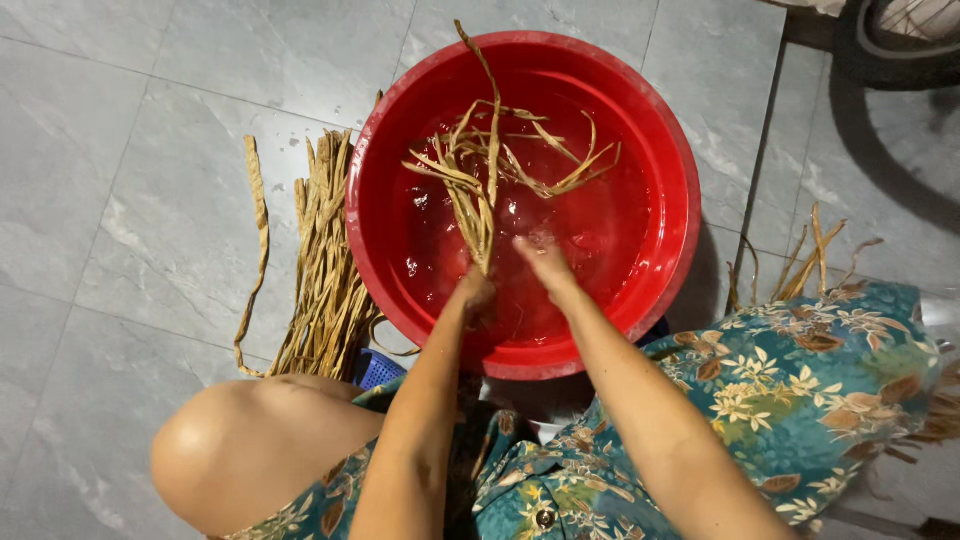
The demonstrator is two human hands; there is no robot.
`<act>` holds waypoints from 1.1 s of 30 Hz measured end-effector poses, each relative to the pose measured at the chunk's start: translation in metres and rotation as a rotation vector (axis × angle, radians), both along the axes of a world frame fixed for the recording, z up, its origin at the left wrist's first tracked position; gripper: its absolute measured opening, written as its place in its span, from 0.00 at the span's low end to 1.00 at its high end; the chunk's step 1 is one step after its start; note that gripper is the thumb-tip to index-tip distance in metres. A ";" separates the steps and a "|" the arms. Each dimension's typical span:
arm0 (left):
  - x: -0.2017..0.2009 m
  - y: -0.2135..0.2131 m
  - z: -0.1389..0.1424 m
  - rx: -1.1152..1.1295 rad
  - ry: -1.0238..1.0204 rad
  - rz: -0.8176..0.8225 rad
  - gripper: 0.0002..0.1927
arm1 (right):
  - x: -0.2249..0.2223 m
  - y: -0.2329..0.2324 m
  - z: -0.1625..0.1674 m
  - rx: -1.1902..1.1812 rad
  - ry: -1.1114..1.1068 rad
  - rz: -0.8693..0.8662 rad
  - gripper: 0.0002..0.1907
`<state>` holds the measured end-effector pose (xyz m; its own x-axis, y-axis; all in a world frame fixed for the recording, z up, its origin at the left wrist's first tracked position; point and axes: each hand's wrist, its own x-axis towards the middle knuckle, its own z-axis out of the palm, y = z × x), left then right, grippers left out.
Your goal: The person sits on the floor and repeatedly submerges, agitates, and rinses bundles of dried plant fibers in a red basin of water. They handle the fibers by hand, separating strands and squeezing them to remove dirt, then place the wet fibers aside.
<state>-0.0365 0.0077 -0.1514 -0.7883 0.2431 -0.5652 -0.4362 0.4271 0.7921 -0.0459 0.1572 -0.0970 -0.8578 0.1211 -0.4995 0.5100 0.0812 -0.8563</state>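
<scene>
Bare knee (240, 450) and floral teal clothing (800, 400) fill the foreground. Beyond them, a large red basin (672, 150) on grey tiles (100, 150) holds shallow water. A pile of dry tan strips (325, 270) lies just left of it. Left hand (474, 292) is clenched around a wet bundle of strips (478, 175) whose long axis points away, ends fanning outward. Right hand (545, 262) rests beside it, fingers loosely together, holding nothing.

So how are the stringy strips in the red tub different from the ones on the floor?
The strips in the tub sit in water in the red basin, gripped by the left hand; the floor bundle lies on grey tile, untouched. The tub strips splay out at their tips; the floor bundle lies mostly straight and packed together. The tub bunch looks smaller. Both are tan, dried-looking strips.
</scene>
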 end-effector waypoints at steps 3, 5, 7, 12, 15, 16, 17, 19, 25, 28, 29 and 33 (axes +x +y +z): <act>0.019 0.028 -0.006 0.304 -0.010 0.079 0.17 | 0.001 -0.019 0.003 -0.136 -0.010 0.240 0.35; 0.029 0.041 -0.002 -0.180 0.335 -0.288 0.16 | -0.002 -0.020 0.003 -0.178 -0.109 0.274 0.28; 0.046 0.046 0.013 -0.246 0.273 -0.336 0.18 | -0.009 -0.013 0.001 -0.225 -0.297 0.172 0.20; 0.062 0.018 0.106 -0.294 0.201 -0.348 0.22 | -0.042 0.014 0.000 -0.624 -0.321 -0.240 0.10; 0.068 -0.005 0.180 -0.305 0.244 -0.395 0.25 | -0.065 0.031 0.005 -0.647 -0.198 -0.373 0.08; 0.069 -0.015 0.204 -0.285 0.270 -0.409 0.25 | -0.073 0.037 0.006 -0.639 -0.131 -0.401 0.07; 0.073 -0.027 0.227 -0.271 0.289 -0.432 0.25 | -0.084 0.048 0.007 -0.587 -0.150 -0.451 0.06; 0.071 -0.049 0.265 -0.328 0.073 -0.411 0.24 | -0.093 0.076 0.004 -0.582 -0.181 -0.603 0.05; 0.058 -0.116 0.311 -0.155 0.117 -0.074 0.19 | -0.111 0.150 0.002 -0.589 0.122 -0.644 0.25; 0.027 -0.141 0.292 0.020 0.172 0.115 0.16 | -0.105 0.131 0.013 -0.364 0.066 -0.464 0.45; 0.020 -0.144 0.279 0.055 0.155 0.162 0.16 | -0.097 0.111 0.019 -0.326 0.052 -0.382 0.52; -0.007 -0.117 0.208 0.043 0.008 0.260 0.17 | -0.052 0.006 0.031 -0.456 -0.010 0.042 0.53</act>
<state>-0.0439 -0.1089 0.0568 -0.8317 0.0555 -0.5525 -0.5207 0.2678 0.8107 -0.0979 0.1628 -0.0659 -0.8520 -0.1478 -0.5023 0.5230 -0.2817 -0.8044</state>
